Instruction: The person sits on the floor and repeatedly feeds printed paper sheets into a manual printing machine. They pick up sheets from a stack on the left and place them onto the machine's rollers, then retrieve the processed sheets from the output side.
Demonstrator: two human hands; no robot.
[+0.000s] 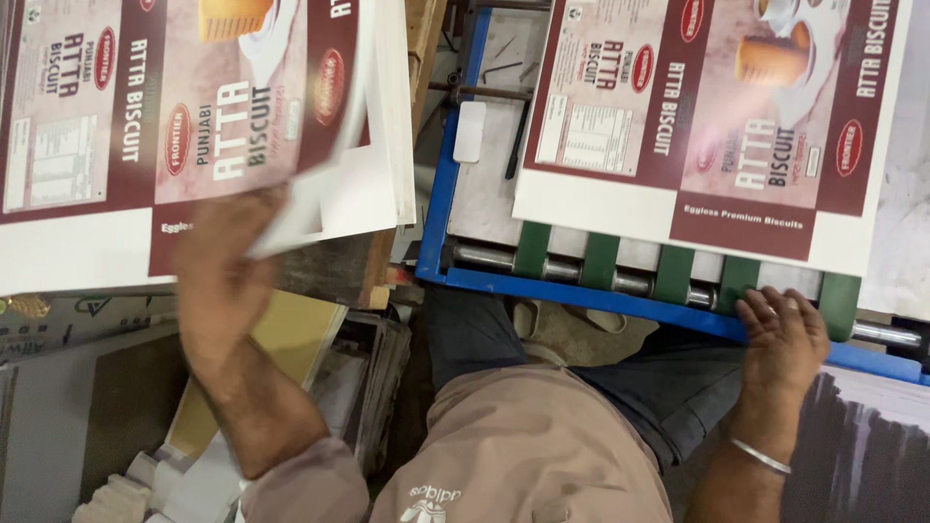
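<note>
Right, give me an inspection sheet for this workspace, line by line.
Surface: blue-framed feed table with green belts over steel rollers.
Job's things: one printed carton sheet lies flat on the feed table; a stack of printed sheets sits at left, its top sheets lifted and blurred.
Clutter: cardboard and paper offcuts lie low at left.
Hands: left hand grips the lifted sheets; right hand rests on the feed table's edge, a metal bangle on its wrist.
Cables: nothing seen.
Surroundings: wooden board between stack and table.
</note>
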